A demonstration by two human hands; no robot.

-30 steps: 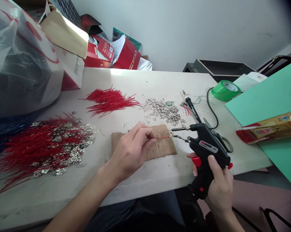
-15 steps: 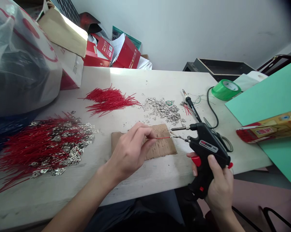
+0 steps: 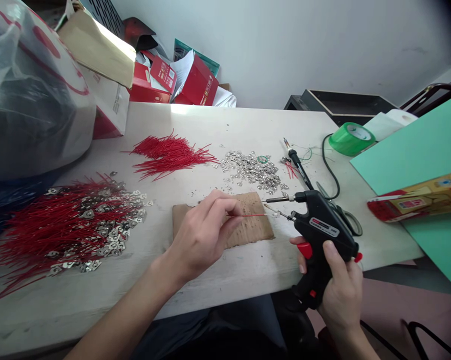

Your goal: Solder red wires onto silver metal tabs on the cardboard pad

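Observation:
Between thumb and fingers, my left hand [image 3: 206, 230] pinches a thin red wire [image 3: 254, 215] above a scorched piece of cardboard [image 3: 253, 230]. The wire's free end points right, toward the tip of a black soldering gun [image 3: 321, 225]; a small shiny piece, hard to make out, shows at that end. My right hand [image 3: 341, 285] is wrapped round the gun's grip, by its red trigger. To the left lies a pile of red wires with metal tabs [image 3: 79, 220]. Behind my left hand are plain red wires [image 3: 173, 155] and a heap of small metal tabs [image 3: 253, 169].
A soldering iron [image 3: 298, 162] lies with its cable behind the gun, near scissors [image 3: 347, 222]. Green tape [image 3: 351, 139] and a yellow-red package [image 3: 416, 197] on a green board [image 3: 428, 145] stand to the right. A large plastic bag [image 3: 34, 100] fills the left; red boxes [image 3: 197, 80] sit at the back.
The wire's free end has come slightly apart from the metal piece by the gun's tip. Both hands keep nearly the same place and hold.

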